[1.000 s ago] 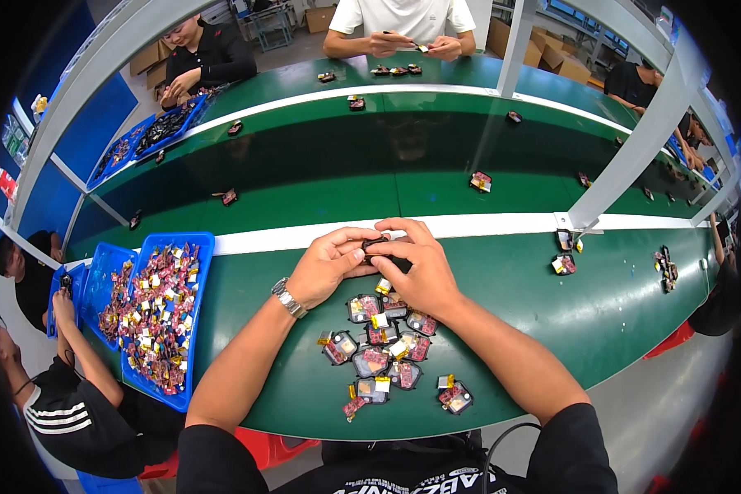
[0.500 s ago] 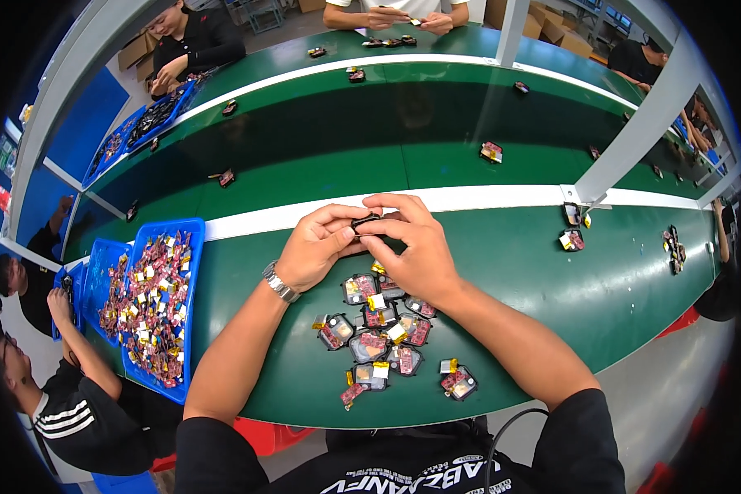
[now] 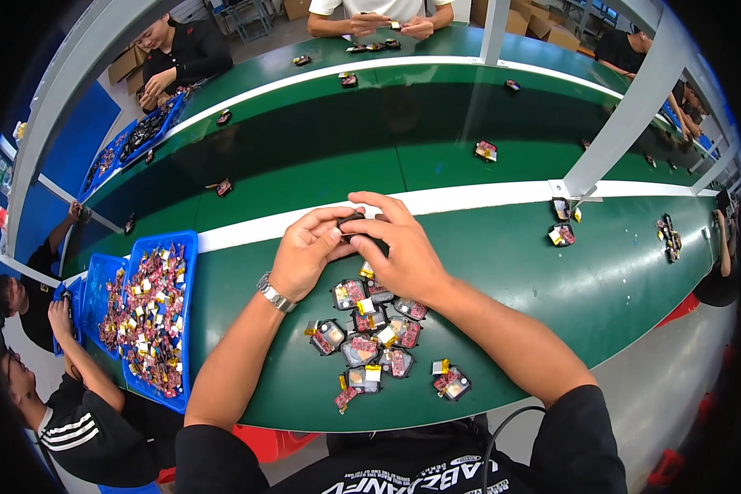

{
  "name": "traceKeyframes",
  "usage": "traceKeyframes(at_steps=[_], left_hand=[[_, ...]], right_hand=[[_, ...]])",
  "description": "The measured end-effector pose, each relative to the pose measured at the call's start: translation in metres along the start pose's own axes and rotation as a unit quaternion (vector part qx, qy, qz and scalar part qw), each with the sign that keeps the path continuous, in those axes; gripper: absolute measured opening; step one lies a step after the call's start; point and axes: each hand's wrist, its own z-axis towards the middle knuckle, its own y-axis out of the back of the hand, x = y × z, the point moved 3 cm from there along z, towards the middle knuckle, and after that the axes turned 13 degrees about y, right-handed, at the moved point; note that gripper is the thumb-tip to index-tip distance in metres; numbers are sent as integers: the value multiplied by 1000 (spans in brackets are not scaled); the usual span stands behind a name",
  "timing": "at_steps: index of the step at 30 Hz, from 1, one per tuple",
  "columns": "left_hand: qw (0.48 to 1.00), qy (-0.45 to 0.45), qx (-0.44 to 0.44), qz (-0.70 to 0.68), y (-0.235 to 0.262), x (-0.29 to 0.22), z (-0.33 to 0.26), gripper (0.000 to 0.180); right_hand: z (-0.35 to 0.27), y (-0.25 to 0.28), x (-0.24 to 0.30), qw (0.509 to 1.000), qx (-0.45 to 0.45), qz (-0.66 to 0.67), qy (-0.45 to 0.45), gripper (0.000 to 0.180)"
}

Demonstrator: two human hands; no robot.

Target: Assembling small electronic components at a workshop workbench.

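Above the green table, my left hand (image 3: 298, 259) and my right hand (image 3: 403, 259) meet at a small black plastic casing (image 3: 351, 220). The left thumb and fingers are closed on its left side. Fingers of the right hand press at its other side, with the index finger raised over it; much of the casing is hidden by both hands. Just below them lies a pile of open black casings (image 3: 361, 350) with red circuit boards and yellow-taped battery cells. One similar casing (image 3: 451, 383) sits apart, right of the pile. My left wrist wears a metal watch (image 3: 275, 292).
On the left, a blue tray (image 3: 191, 321) holds many red boards with cells. A white rail (image 3: 486, 195) divides my table from a green conveyor (image 3: 321, 181) carrying scattered casings. A grey post (image 3: 622, 123) rises at right. Several people work around the tables.
The whole view has shifted slightly, so most things appear a little further left. Both hands keep hold of the black casing, with small shifts of the fingers.
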Motion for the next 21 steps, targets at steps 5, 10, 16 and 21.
traceKeyframes(at_steps=[5,10,16,21], left_hand=[[999,34,5,2,-3,-1,-1,33],[997,37,-22,63,-13,-3,0,32],[994,36,-77,68,-13,1,0,29],[992,29,-95,80,-15,0,-2,27]], right_hand=[[4,5,-2,997,-69,-29,19,15],[4,3,-2,990,-128,-56,2,12],[2,4,2,992,-74,-94,40,10],[5,3,6,994,-52,-92,14,12]])
